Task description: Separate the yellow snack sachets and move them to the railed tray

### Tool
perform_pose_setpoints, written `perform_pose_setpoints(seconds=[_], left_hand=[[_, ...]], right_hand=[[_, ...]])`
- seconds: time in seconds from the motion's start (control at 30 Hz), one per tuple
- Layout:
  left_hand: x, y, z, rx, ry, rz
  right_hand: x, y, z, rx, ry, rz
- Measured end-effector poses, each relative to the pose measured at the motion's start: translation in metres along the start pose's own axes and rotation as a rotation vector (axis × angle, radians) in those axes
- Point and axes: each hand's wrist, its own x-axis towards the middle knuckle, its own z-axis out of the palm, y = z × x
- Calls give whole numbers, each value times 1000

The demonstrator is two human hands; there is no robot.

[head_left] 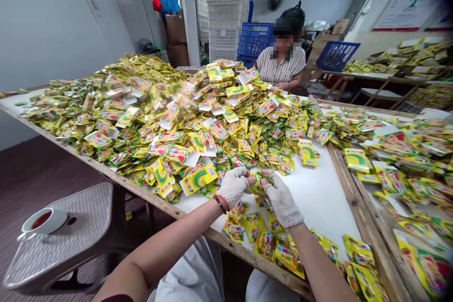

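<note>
Both my hands wear pale knit gloves that leave the fingertips bare, and they meet over the white tabletop point(311, 188). My left hand point(234, 185) pinches one side of a small green-and-yellow candy packet point(260, 181). On its other side my right hand point(281, 198) grips the same packet, covering part of it. Below my hands, several loose yellow packets point(253, 226) lie near the table's front edge. A flattish yellow carton point(200, 178) lies left of my left hand, at the foot of a large heap of packets and open cartons point(170, 113).
A wooden strip point(354, 198) divides the table; more cartons point(392, 179) lie right of it. At left, a cup of dark red drink point(44, 222) stands on a plastic stool point(85, 226). Across the table sits another person point(281, 61), before stacked white crates point(226, 14).
</note>
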Motion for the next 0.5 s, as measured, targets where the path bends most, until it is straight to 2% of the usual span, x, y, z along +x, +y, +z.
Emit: perform_pose_setpoints(seconds=[0.07,0.13,0.17,0.27,0.33,0.37,0.43,0.5], left_hand=[[-3,0,-3,56,-22,29],[-6,7,-12,224,-73,106],[-8,14,-21,377,-105,178],[-10,51,-65,1078,-168,480],[-9,78,-101,1548,-189,607],[-8,89,-119,1710,-240,655],[-6,101,-146,1865,-374,717],[-4,99,-162,1864,-545,745]], right_hand=[[-1,0,1,111,-112,104],[-2,2,0,161,-125,151],[-2,3,-1,155,-103,153],[0,6,-7,106,-31,129],[2,8,-12,133,-2,97],[3,9,-14,163,7,84],[3,8,-15,214,20,67],[2,7,-13,225,17,79]])
